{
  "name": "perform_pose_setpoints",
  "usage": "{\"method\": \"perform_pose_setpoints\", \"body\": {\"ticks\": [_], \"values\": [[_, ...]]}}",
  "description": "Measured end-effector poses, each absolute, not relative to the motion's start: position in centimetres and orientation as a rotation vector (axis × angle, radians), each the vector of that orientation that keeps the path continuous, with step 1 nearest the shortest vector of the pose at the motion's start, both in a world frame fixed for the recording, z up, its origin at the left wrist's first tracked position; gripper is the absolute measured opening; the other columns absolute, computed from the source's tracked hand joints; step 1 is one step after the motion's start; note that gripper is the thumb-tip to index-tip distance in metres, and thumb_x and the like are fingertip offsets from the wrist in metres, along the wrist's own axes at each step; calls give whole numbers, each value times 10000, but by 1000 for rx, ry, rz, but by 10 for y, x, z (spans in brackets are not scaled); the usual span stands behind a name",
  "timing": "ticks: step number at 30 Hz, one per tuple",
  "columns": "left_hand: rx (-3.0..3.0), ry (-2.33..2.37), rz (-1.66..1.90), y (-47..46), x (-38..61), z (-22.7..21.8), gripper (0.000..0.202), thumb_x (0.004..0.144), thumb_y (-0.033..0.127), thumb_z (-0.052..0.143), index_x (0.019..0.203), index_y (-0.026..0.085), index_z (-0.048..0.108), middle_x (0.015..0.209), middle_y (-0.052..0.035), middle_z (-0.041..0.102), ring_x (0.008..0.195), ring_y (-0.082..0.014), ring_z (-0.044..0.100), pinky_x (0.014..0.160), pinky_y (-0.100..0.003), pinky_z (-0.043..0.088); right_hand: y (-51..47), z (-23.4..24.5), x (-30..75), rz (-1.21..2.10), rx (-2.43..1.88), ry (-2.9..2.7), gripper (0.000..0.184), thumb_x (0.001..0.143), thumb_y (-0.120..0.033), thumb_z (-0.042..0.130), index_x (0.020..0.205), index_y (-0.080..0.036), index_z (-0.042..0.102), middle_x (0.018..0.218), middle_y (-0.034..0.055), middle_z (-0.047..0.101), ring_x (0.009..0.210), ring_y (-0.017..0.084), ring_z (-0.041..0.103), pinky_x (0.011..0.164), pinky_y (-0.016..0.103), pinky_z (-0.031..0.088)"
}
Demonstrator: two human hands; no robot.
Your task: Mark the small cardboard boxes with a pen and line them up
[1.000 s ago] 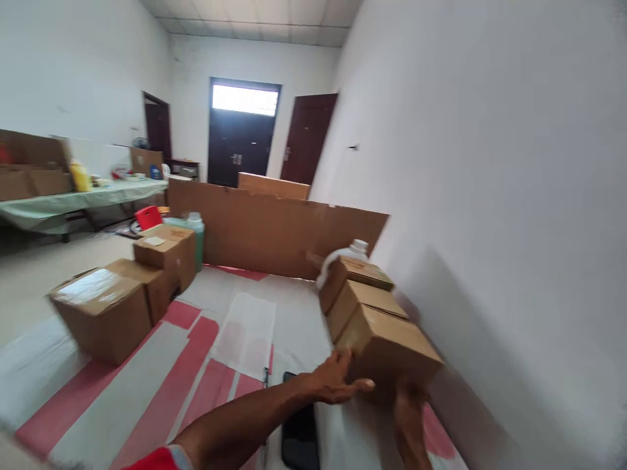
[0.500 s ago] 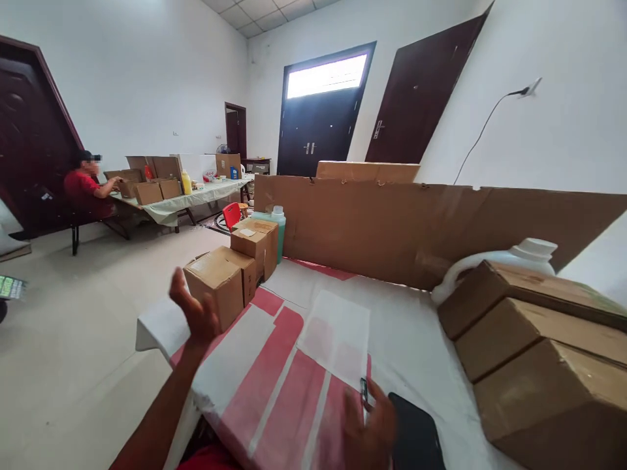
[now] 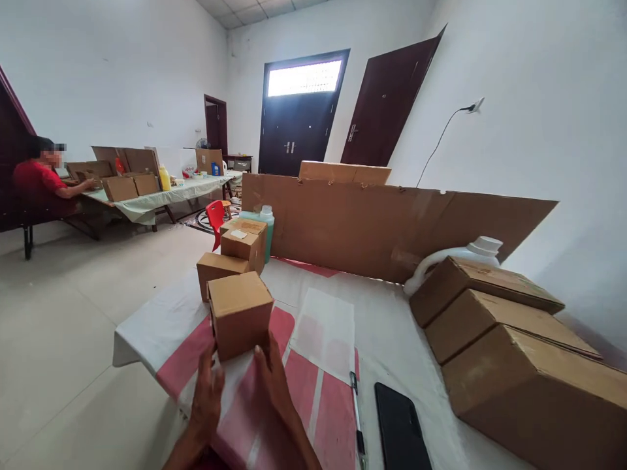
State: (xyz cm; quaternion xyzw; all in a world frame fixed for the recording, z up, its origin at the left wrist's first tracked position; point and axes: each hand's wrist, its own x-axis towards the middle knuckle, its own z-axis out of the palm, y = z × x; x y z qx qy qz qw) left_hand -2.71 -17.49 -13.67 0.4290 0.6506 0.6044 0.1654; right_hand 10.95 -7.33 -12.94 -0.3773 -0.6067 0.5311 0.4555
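A small closed cardboard box [image 3: 240, 313] stands on the red-and-white table cover [image 3: 147, 323] in front of me. My left hand [image 3: 208, 391] and my right hand [image 3: 272, 378] lie with fingers stretched, fingertips touching the box's lower near corners, one hand on each side. Neither hand grips anything. Behind this box stand more small boxes [image 3: 220, 269] and a taller box [image 3: 243, 241].
Several larger boxes [image 3: 509, 339] lean in a row at the right, beside a white jug [image 3: 460, 254]. A pen [image 3: 356, 418] and black phone [image 3: 400, 431] lie nearby. A cardboard sheet [image 3: 372, 225] walls the table's back. A person in red [image 3: 39, 186] sits at a far table.
My raised left hand came down and my right hand moved left from near the phone; both now touch the small box, which sits closer to me. The view shifted left.
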Motion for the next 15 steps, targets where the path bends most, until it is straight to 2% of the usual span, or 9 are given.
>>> {"method": "perform_pose_setpoints", "body": {"ticks": [4,9,12,15], "values": [[1503,1744,1579,-202,39,-156,734,996,611,455,1634,287,293,1654,-148,358,1537,-386,338,1255,-619,257,-69,-121,165,1248,-1055,-1367,734,922,-729,537,1474,-248,570,1515,104,590,1493,299,438,1250,521,328],[1757,1533,1480,-208,68,-155,799,972,550,542,1662,336,202,1679,-131,339,1548,-416,308,1226,-650,299,-85,-104,222,1152,-1135,-1315,625,972,-670,496,1435,-261,587,1490,96,605,1428,294,510,1202,513,391],[1771,1498,1453,-199,63,-132,783,993,468,540,1665,346,158,1693,-118,322,1547,-395,319,1216,-633,323,-100,-85,237,1043,-1222,-1320,624,943,-675,535,1382,-239,615,1416,123,635,1296,318,594,1078,499,487],[1691,1494,1465,-183,58,-100,729,1008,462,527,1653,310,222,1675,-125,357,1536,-363,344,1220,-589,328,-112,-63,241,883,-1296,-1355,626,935,-684,528,1360,-236,630,1312,134,642,1151,313,625,921,455,544]]}}
